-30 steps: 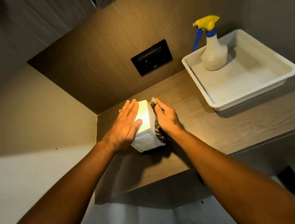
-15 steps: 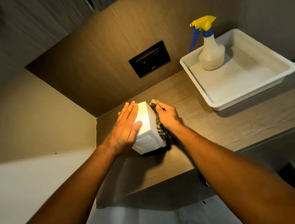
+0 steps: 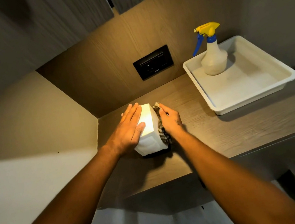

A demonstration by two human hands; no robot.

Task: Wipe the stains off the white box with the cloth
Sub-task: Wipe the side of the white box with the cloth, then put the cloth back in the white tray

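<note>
Little has changed since a moment ago: left hand (image 3: 129, 132) still flat on the white box (image 3: 149, 131), right hand (image 3: 170, 120) fingers still pressing the cloth (image 3: 162, 129) against its side.

1. The scene is dim and warm-toned; light falls from above onto the wood shelf (image 3: 242, 125).
2. Glare burns out the top of the box (image 3: 147, 123), hiding its surface detail.
3. The box throws a dark shadow at its near base, and the tray (image 3: 257, 99) shadows the shelf beside it.
4. Upper corners and the space under the shelf are murky.
5. Wide-angle distortion bends the walls and stretches the forearms at the lower edges.
6. The focus is soft overall, with little fine texture.
</note>
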